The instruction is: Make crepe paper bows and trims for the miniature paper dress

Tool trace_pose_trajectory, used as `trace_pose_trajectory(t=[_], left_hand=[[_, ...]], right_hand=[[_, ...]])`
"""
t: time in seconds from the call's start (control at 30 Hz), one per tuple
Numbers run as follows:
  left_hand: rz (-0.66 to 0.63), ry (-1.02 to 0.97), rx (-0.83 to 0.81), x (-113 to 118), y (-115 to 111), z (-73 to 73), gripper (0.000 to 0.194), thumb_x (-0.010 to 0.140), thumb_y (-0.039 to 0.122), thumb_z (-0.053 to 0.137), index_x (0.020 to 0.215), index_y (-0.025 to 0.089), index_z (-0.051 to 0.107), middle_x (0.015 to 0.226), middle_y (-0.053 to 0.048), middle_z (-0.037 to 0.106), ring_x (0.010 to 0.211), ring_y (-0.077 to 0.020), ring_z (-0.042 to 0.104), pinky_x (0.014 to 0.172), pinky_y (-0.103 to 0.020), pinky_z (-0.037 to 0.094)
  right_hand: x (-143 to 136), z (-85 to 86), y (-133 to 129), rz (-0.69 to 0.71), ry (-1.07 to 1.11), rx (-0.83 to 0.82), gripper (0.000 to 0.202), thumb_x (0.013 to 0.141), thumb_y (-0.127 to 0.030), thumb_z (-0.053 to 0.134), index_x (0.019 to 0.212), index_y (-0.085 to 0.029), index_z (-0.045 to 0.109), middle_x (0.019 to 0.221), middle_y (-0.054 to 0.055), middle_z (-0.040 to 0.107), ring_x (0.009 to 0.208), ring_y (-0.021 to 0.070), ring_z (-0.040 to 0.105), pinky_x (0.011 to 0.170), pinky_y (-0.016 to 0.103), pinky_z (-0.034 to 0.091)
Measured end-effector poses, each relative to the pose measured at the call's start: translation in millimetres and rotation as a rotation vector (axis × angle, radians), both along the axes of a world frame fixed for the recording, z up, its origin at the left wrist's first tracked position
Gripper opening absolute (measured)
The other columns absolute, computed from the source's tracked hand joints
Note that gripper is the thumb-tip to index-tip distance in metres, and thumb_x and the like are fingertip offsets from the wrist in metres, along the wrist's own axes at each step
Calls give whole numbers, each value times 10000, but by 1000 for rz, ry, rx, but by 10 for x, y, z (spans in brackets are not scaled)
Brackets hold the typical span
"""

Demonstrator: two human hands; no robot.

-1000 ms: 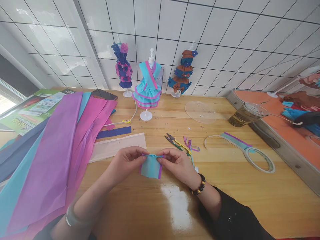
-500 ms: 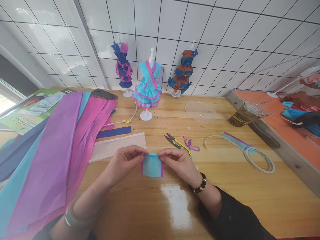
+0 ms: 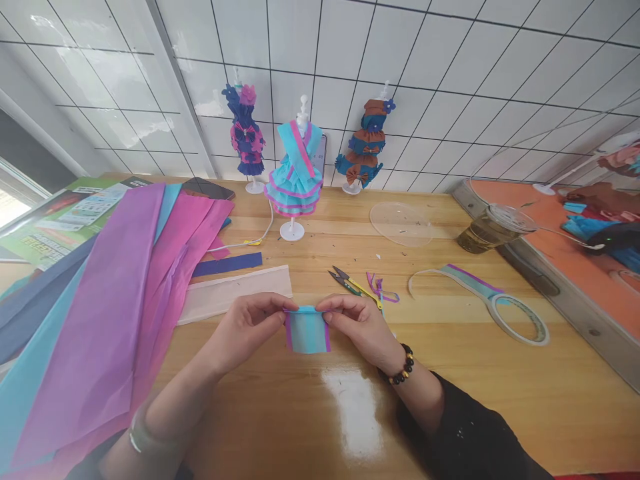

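Between my hands hangs a small piece of blue crepe paper (image 3: 308,335) with purple side edges, its top edge folded over. My left hand (image 3: 253,328) pinches the fold's left end between thumb and fingers. At the right end of the same fold, my right hand (image 3: 354,328) has thumb and fingers closed on it. Just beyond my right hand lie yellow-handled thread snips (image 3: 356,287) and a small tangle of purple ribbon scraps (image 3: 382,289). A pale paper strip (image 3: 237,292) lies beyond my left hand.
Large purple (image 3: 100,300) and pink paper sheets cover the left side. Behind stand a mini dress form in a blue ruffled dress (image 3: 296,177) and two other dressed forms. Rightward are a tape roll (image 3: 520,321) and a lidded drink cup (image 3: 493,230).
The piece of crepe paper has shifted very slightly to the right, and its folded top edge shows a little broader. Both hands keep their pinch on it.
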State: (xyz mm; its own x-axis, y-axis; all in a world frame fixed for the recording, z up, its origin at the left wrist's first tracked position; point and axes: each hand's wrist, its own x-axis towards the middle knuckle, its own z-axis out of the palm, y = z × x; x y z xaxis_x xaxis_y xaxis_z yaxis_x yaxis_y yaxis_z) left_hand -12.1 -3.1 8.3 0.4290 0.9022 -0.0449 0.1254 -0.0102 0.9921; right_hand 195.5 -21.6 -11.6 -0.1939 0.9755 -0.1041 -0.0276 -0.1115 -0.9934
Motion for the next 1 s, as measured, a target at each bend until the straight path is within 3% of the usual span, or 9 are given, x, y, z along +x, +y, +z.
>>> trace_pose_trajectory(t=[0.17, 0.3, 0.53, 0.67, 0.83, 1.0], left_hand=[[-11, 48, -9, 8, -8, 38, 143, 803, 265, 549, 835, 178, 659, 804, -12, 661, 772, -135, 577, 695, -219, 454], [15, 72, 2, 52, -4, -30, 136, 776, 283, 587, 745, 162, 640, 723, -5, 650, 690, -125, 578, 649, -226, 457], [50, 87, 17, 81, -10, -106, 170, 763, 263, 595, 891, 170, 533, 772, -17, 660, 700, -143, 609, 656, -267, 474], [29, 166, 93, 74, -25, -101, 194, 777, 245, 566, 954, 170, 539, 830, -36, 673, 781, -162, 624, 750, -297, 469], [-26, 259, 147, 90, -25, -73, 299, 773, 274, 575, 1055, 173, 572, 959, -57, 666, 867, -180, 606, 798, -305, 461], [-142, 276, 163, 119, -37, -11, 172, 816, 274, 523, 892, 191, 653, 811, -16, 684, 770, -157, 611, 756, -276, 453]], right_hand=[[3, 23, -4, 18, -30, 35, 143, 729, -298, 628, 810, -195, 684, 818, 32, 672, 756, 143, 586, 698, 270, 458], [-33, 22, -4, -3, -57, 99, 137, 735, -306, 631, 740, -176, 671, 767, 32, 657, 712, 133, 574, 673, 265, 461], [-79, -42, -12, -45, -56, 136, 159, 710, -309, 654, 679, -161, 606, 726, 27, 609, 651, 121, 549, 587, 247, 457], [-76, -70, -33, -110, -199, 213, 144, 717, -282, 649, 771, -180, 564, 724, 8, 576, 652, 117, 534, 586, 238, 456], [-75, -38, -59, -107, -336, 376, 207, 742, -205, 616, 932, -201, 534, 846, 27, 601, 735, 125, 558, 697, 269, 477], [-84, 4, -72, -51, -424, 473, 259, 750, -170, 603, 998, -213, 542, 810, 13, 625, 720, 126, 567, 716, 272, 477]])
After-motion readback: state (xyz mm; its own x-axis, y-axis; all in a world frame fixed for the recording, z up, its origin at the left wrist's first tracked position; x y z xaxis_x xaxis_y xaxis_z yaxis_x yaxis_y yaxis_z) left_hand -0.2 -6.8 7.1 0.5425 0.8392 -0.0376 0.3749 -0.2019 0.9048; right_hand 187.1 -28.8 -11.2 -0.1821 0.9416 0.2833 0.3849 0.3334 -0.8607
